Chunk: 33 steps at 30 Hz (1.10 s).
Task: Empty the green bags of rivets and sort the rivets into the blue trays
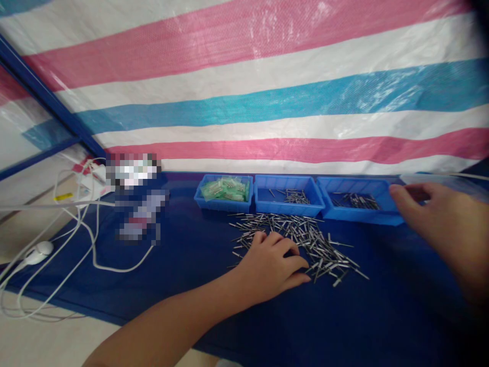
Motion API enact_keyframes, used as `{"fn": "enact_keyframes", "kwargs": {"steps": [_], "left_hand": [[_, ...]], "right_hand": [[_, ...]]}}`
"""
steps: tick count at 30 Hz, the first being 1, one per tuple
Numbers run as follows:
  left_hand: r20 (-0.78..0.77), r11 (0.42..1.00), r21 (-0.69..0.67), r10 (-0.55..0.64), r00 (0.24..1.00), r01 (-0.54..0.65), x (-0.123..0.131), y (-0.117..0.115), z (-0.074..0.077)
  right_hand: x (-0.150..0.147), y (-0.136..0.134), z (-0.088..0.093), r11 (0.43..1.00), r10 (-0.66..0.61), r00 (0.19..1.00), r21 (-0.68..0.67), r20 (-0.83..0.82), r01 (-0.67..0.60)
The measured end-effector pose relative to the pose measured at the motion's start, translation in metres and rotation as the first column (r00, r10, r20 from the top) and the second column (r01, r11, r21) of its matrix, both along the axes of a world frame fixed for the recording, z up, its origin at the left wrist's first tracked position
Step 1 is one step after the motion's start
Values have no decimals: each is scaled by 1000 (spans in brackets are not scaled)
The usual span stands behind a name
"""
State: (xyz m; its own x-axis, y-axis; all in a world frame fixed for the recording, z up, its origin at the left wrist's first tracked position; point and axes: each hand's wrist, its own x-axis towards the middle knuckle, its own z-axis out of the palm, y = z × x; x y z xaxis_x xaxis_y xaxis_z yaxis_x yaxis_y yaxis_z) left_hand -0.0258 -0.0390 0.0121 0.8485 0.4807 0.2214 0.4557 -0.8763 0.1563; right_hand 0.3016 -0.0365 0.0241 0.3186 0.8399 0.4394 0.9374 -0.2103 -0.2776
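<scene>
Hands: left hand [273, 265] lay palm-down, fingers curled, on the 9 o'clock edge of the pins [301, 242]; whether it gripped any could not be told. Right hand [439, 219] hovered, fingers loosely spread and holding nothing, at the right bin [359, 204].

Pins: loose heap on the blue worktop [198, 285], just at 6 o'clock of the middle bin [288, 196].

Left bin [223, 192]: green pieces; other two bins: a few pins each.

Cables [76, 244]: at 9 o'clock, well apart.

Risk, judged: a sweep of the left hand would likely scatter pins toward the 6 o'clock edge; the right hand could nudge its bin.
</scene>
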Motion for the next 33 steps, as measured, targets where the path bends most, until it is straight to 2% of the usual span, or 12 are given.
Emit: {"fn": "enact_keyframes", "kwargs": {"steps": [1,4,6,8,10,12,14,16,21,24,26,33], "left_hand": [[0,1000,4,1,1000,-1,1,-1,0],[4,999,32,9,1000,-9,2,-3,-1],[4,998,60,21,1000,-22,4,-4,-1],[-2,995,90,46,999,-46,5,-4,-1],[4,991,104,87,996,-87,5,-2,-1],[28,985,96,143,989,-145,4,2,0],[52,979,75,185,981,-189,3,6,1],[70,978,44,201,977,-204,1,10,3],[203,971,-107,234,951,-216,1,12,8],[366,920,-334,328,871,-206,1,13,9],[413,882,-439,366,834,-170,1,14,9],[483,859,-498,389,784,-119,2,14,15]], "right_hand": [[-8,-1,3,993,-118,991,1,59,118],[-36,-3,11,991,-135,986,9,95,135],[-54,-5,15,998,2,996,66,92,-8],[-71,-7,16,973,185,981,130,56,-191],[-87,-10,15,912,402,914,112,-56,-394],[-102,-14,13,782,609,766,-7,-208,-624],[-116,-18,10,663,697,647,-66,-311,-746],[-127,-20,7,611,724,592,-68,-355,-789],[-138,-21,-1,623,685,572,-44,-452,-781],[-140,-22,-2,662,633,567,-13,-527,-750],[-142,-22,-3,691,604,570,9,-558,-723],[-141,-23,-5,700,533,514,9,-672,-714]]}}
